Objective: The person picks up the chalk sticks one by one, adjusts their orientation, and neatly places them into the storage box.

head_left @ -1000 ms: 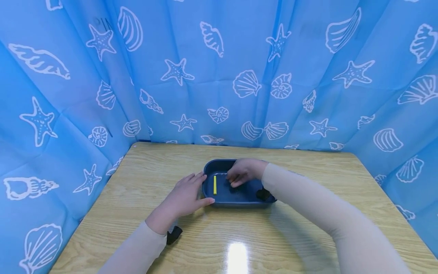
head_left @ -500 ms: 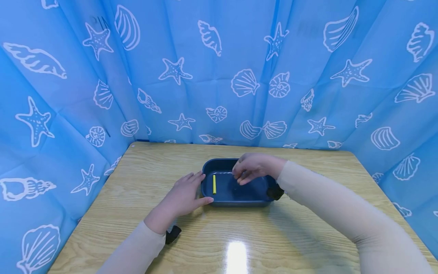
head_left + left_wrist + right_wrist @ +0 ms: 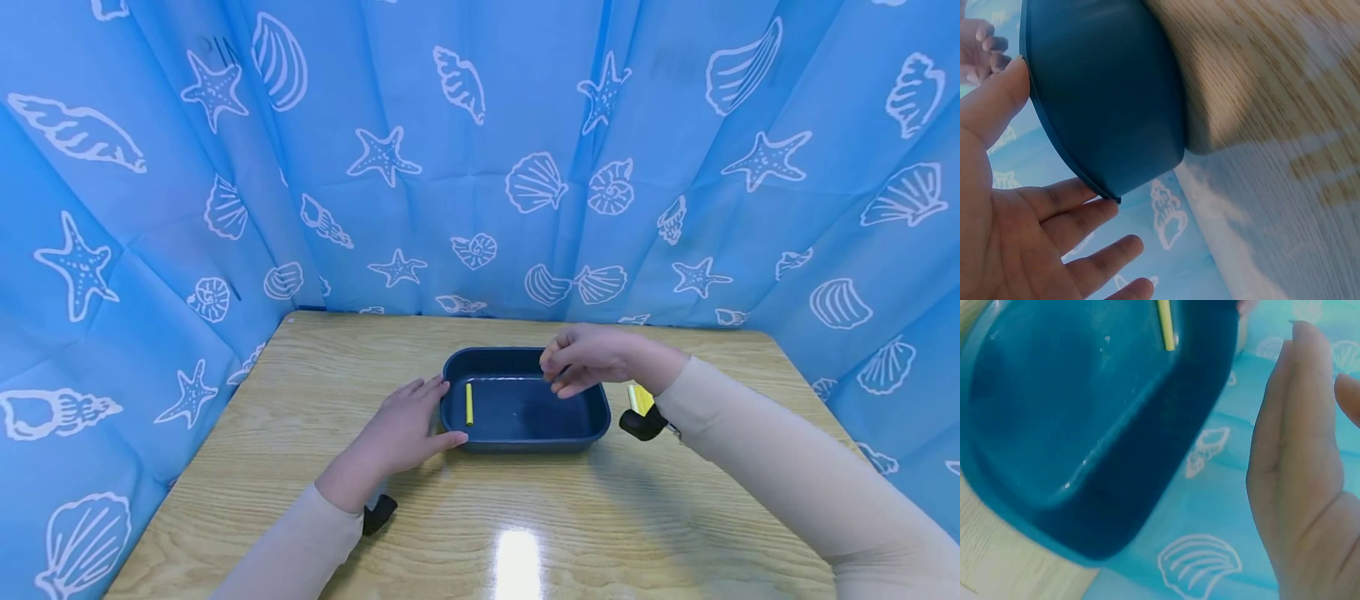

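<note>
A dark blue tub point(image 3: 525, 444) stands on the wooden table. Inside it, near the left end, lies a slim yellow stick point(image 3: 469, 405), whose end point(image 3: 1169, 337) also shows in the right wrist view. My left hand point(image 3: 401, 429) rests on the tub's left end. Its thumb and first fingers touch the rim while the other fingers extend loosely, as the left wrist view shows. Above the tub's back right corner hangs my right hand point(image 3: 592, 354), with nothing visible in its fingers, which look nearly straight in the right wrist view.
A yellow and white object point(image 3: 641, 398) lies right of the tub, partly hidden by the right wrist and its black camera point(image 3: 643, 423). Behind the table point(image 3: 360, 342) hangs a blue curtain point(image 3: 450, 208) with shell and starfish prints.
My right hand has risen out of the tub and moved right, uncovering the yellow and white object. The left hand and the yellow stick have stayed in place.
</note>
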`<state>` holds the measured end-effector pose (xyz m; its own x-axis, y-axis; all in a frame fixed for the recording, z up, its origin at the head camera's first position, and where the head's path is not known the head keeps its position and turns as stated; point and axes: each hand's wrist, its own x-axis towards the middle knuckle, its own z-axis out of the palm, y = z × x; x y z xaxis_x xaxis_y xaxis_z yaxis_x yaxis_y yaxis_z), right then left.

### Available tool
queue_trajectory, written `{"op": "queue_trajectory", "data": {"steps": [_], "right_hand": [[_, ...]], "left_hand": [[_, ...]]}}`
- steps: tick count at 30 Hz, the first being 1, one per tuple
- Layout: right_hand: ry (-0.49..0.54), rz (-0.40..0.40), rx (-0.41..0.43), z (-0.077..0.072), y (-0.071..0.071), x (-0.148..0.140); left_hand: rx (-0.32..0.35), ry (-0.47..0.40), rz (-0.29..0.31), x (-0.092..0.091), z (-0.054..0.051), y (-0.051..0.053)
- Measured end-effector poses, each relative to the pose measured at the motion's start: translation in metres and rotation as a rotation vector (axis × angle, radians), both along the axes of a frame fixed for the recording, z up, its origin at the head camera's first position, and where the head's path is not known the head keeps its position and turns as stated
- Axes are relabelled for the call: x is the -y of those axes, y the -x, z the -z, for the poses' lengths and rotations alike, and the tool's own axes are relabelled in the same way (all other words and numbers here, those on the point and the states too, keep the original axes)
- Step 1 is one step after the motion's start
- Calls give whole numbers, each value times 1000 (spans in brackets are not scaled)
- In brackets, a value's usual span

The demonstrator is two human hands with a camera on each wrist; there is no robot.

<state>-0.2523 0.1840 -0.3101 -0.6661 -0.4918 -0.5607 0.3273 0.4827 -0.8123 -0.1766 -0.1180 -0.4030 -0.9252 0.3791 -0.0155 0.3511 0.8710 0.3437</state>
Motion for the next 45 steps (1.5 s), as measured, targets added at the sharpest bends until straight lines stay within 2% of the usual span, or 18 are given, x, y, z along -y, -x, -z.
{"op": "queue_trajectory", "data": {"steps": [7,26,34,45], "right_hand": [[-25,13,-60,-7,-13,-22],[-64,55,-253,-9,-43,-71],[-117,77,-318,2,-51,-93],[-186,186,-370,18,-58,-121]], "left_hand": [[-7,9,6,-1,0,0],[-12,15,-4,0,2,1],[-6,8,-5,-1,1,-1],[-9,7,-1,-1,2,0]]}}
